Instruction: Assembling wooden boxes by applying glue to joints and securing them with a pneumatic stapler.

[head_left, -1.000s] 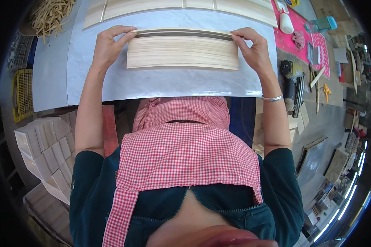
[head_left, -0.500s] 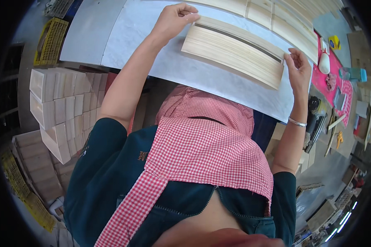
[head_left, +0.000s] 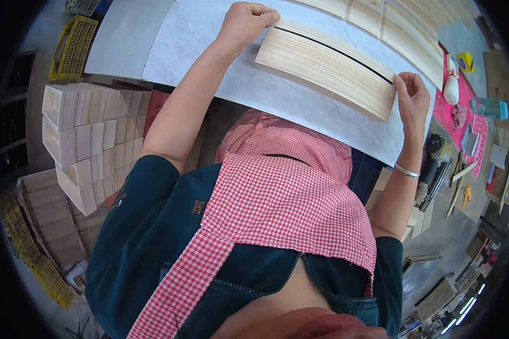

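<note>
A long pale wooden box [head_left: 325, 73] lies slantwise on the white marbled tabletop [head_left: 226, 85], its grain running lengthwise. A narrow dark gap runs along its top, between the wide near face and a thinner wooden strip [head_left: 339, 48] on the far side. At the upper left corner, my left hand [head_left: 244, 25] is closed, thumb and fingertips pinching the end of that strip. My right hand [head_left: 413, 99] grips the opposite end with its thumb and bent fingers. Whether the strip is joined to the box cannot be seen.
More long wooden boxes [head_left: 396, 34] lie behind. At left, open wooden boxes [head_left: 76, 127] stand stacked beside yellow crates [head_left: 73, 45]. On the right, a pink cloth [head_left: 449, 113] carries a white bottle [head_left: 451, 89]; orange-handled scissors [head_left: 467, 195] lie farther down.
The dark gap has narrowed as my hands brought the far strip closer to the near face. Both hands keep their hold at the ends. The whole view has shifted slightly.
</note>
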`<control>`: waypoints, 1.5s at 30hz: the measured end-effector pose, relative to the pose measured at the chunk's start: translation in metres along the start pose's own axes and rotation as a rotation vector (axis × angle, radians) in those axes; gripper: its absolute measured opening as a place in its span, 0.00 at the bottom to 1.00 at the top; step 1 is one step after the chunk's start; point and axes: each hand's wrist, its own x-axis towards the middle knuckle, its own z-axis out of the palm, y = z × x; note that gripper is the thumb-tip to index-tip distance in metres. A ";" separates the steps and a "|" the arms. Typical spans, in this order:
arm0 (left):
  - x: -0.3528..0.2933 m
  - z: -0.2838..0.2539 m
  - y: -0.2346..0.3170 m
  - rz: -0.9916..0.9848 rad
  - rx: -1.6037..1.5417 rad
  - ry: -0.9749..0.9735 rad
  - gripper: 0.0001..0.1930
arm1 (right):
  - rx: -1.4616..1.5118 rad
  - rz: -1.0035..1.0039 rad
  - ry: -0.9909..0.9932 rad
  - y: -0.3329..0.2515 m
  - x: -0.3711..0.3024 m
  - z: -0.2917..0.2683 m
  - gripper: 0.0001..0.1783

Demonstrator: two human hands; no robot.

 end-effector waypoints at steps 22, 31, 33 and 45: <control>-0.024 -0.012 -0.024 0.063 -0.098 0.003 0.16 | -0.074 0.023 0.165 0.010 -0.036 0.001 0.10; -0.032 -0.008 -0.018 0.034 -0.085 0.011 0.16 | -0.152 0.022 0.207 -0.003 -0.051 0.010 0.11; -0.032 -0.007 -0.018 0.026 -0.094 0.002 0.17 | -0.180 -0.020 0.225 -0.004 -0.051 0.011 0.11; -0.035 -0.004 -0.012 -0.012 -0.122 0.013 0.15 | -0.259 -0.104 0.243 -0.006 -0.053 0.017 0.09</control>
